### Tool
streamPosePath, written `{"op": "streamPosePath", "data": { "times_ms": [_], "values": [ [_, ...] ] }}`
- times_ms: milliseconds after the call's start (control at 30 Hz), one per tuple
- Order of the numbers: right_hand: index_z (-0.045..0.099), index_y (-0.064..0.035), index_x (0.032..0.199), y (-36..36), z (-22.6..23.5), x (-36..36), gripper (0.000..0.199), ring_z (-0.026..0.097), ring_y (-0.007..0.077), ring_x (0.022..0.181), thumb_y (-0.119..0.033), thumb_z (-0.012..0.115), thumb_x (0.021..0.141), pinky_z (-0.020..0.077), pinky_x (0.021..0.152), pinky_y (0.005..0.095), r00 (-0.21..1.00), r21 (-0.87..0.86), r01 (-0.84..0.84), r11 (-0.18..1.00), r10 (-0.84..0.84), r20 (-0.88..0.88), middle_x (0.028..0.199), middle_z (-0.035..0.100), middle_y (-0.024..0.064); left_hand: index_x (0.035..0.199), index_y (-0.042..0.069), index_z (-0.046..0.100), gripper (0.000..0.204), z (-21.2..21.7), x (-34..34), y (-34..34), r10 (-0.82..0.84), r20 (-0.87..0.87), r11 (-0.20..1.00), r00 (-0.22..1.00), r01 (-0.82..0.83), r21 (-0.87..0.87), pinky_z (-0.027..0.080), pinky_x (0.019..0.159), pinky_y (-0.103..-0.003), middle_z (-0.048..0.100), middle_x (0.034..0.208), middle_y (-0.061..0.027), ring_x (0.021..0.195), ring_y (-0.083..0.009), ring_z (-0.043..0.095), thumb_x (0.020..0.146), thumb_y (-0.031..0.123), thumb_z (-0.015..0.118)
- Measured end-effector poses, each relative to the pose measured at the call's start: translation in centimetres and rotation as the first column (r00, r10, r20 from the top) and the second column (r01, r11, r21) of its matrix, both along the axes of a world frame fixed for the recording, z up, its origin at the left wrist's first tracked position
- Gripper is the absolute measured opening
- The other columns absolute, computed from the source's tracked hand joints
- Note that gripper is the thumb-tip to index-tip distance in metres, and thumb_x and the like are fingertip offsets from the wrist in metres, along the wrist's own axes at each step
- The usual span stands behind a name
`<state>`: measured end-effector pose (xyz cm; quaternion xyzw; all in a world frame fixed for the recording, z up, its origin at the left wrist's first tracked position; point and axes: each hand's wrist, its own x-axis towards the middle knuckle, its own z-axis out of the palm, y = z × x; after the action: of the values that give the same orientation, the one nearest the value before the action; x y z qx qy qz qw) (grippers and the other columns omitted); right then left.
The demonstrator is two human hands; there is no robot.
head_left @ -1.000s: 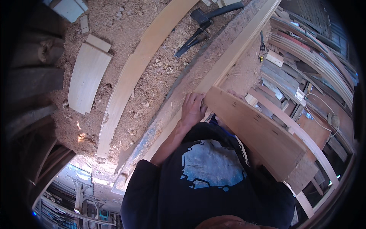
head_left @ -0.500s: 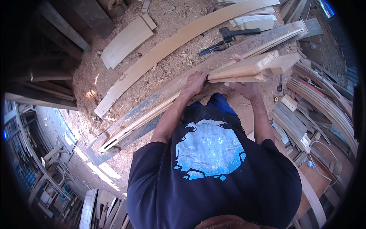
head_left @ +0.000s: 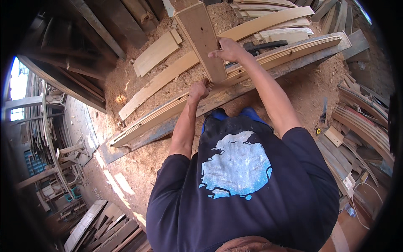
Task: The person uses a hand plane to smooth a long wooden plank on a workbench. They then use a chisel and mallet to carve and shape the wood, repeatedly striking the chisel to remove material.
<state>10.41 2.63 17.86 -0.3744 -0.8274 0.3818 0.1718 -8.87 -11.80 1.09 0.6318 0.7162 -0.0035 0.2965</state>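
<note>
My right hand (head_left: pixel 232 51) grips a thick pale wooden board (head_left: pixel 202 42) by its right edge, thumb across its near face. The board stands tilted up and away. Its lower end meets a long curved wooden piece (head_left: pixel 273 63), with several grooved layers and small dark holes. My left hand (head_left: pixel 198 90) is closed over this curved piece, just left of the board's foot; its fingertips are partly hidden. Under the curved piece lies a grey plank (head_left: pixel 155 133).
Behind are a loose curved plank (head_left: pixel 163 84), short pale boards (head_left: pixel 156 51) and a dark-handled tool (head_left: pixel 268 44) on sawdust. Curved timbers (head_left: pixel 361 130) are stacked at the right, near a tape measure (head_left: pixel 318 131). Scrap wood (head_left: pixel 109 227) lies at the lower left.
The board has swung from leaning right to standing up and away, with my right hand now higher on it. The curved piece has turned, showing more of its holed side.
</note>
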Motion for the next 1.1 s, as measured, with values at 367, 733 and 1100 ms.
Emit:
{"op": "streamPosePath", "data": {
  "times_ms": [367,733,1100],
  "values": [
    [0.066,-0.0012,0.124,2.8,-1.0,-1.1,0.074,0.064,0.0375,0.117,-0.050,0.086,0.073,0.0506,0.099,0.0445,0.996,-0.114,0.035,0.993,-0.026,0.084,0.120,0.069,0.0237,0.136,0.023,0.061,0.053,-2.7,-0.1,-0.4,0.167,0.040,0.984,0.985,-0.169,0.057,0.031,0.110,-0.063,0.068,0.132,-0.0081,0.126,-0.0325,0.060,0.087,0.039,0.071],
    [0.067,0.0044,0.120,4.1,-3.1,-2.3,0.070,0.068,0.0365,0.110,-0.046,0.087,0.075,0.0525,0.094,0.0422,0.996,-0.136,0.087,0.987,-0.083,0.039,0.114,0.071,0.0252,0.122,0.009,0.064,0.057,-1.0,2.3,2.0,0.232,-0.004,0.968,0.973,-0.231,-0.097,0.035,0.106,-0.062,0.071,0.121,-0.0137,0.121,-0.0333,0.062,0.085,0.051,0.073],
    [0.065,0.0023,0.124,4.5,-2.2,-3.1,0.072,0.068,0.0365,0.110,-0.045,0.087,0.075,0.0521,0.095,0.0423,1.000,-0.194,0.015,0.981,-0.016,-0.003,0.115,0.071,0.0236,0.137,0.009,0.052,0.069,-1.8,-2.9,2.3,-0.084,0.088,0.996,0.993,0.086,-0.021,0.046,0.104,-0.050,0.067,0.125,-0.0193,0.119,-0.0395,0.062,0.083,0.042,0.077]
  ]
}}
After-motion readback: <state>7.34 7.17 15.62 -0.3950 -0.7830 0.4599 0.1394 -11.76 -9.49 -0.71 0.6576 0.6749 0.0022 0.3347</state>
